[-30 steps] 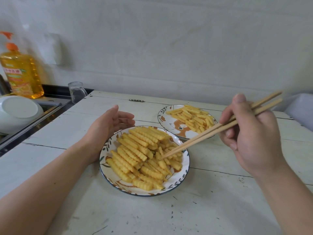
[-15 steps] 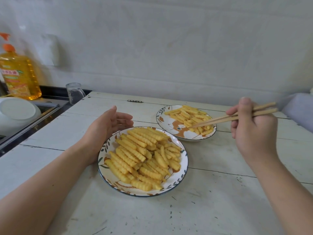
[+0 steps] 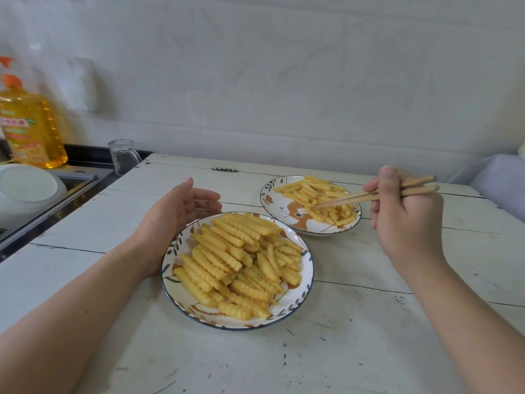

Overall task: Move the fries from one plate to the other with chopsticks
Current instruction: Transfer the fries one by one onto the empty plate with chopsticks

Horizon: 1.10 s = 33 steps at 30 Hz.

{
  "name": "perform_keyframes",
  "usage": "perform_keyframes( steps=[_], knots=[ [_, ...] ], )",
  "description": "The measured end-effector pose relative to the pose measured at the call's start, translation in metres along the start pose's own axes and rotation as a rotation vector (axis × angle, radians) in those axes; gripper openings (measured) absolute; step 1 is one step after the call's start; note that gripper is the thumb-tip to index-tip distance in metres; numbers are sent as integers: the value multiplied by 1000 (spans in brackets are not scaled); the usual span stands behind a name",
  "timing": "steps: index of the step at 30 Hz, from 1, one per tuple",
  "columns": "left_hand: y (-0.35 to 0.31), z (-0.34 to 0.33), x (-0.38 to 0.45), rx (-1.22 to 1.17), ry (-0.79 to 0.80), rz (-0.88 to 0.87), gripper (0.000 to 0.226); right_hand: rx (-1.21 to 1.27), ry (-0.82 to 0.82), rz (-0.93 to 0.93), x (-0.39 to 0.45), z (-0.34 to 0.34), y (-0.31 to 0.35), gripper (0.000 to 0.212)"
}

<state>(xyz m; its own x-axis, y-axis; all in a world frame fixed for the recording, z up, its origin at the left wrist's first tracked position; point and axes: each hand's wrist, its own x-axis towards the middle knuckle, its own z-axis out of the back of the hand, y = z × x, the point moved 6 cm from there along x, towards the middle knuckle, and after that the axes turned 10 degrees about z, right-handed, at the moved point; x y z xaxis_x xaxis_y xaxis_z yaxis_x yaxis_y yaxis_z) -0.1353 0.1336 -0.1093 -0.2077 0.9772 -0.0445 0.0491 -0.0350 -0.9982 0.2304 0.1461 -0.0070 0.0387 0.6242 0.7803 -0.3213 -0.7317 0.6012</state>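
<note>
A near plate (image 3: 306, 282) with a leaf pattern is piled with crinkle-cut fries (image 3: 238, 263). Behind it to the right, a second plate (image 3: 268, 199) carries a smaller heap of fries (image 3: 321, 200). My right hand (image 3: 403, 217) grips a pair of wooden chopsticks (image 3: 369, 196); their tips rest among the fries on the far plate. I cannot tell whether a fry is pinched between the tips. My left hand (image 3: 173, 220) lies with relaxed fingers against the left rim of the near plate.
The plates stand on a white plank table (image 3: 355, 336). At the far left are a yellow bottle (image 3: 31, 129), a clear glass (image 3: 122, 156), a white bowl (image 3: 25, 189) and a sink edge. A pale object (image 3: 502, 183) sits at the right edge.
My right hand swung the chopsticks from the near plate over to the far plate and lowered their tips into the fries there. My left hand stayed beside the near plate.
</note>
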Motion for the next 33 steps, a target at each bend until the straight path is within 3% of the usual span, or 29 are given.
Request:
perform_keyframes(
  steps=[6, 12, 16, 23, 25, 28, 31, 33],
  knots=[
    [-5, -4, -13, 7, -17, -65, 64, 37, -51, -42, 1, 3, -5, 45],
    [-4, -1, -4, 3, -27, -12, 61, 361, -223, -217, 11, 22, 7, 59],
    [-1, 0, -4, -13, -17, -18, 62, 553, -100, -290, 5, 12, 26, 60],
    [0, 0, -4, 5, -20, -13, 61, 473, 140, -181, -15, -14, 45, 57],
    [-2, -4, -13, 18, -26, -41, 60, 483, 96, -181, -11, -9, 45, 56],
    [-2, 0, -7, 5, -26, -32, 62, 508, -96, -205, 3, 10, 35, 62],
    [-2, 2, 0, 0, -6, -3, 61, 334, -225, -157, 11, 28, 21, 57],
    [3, 5, 5, -7, 3, 1, 61, 196, -201, -128, 10, 30, 12, 52]
  ],
)
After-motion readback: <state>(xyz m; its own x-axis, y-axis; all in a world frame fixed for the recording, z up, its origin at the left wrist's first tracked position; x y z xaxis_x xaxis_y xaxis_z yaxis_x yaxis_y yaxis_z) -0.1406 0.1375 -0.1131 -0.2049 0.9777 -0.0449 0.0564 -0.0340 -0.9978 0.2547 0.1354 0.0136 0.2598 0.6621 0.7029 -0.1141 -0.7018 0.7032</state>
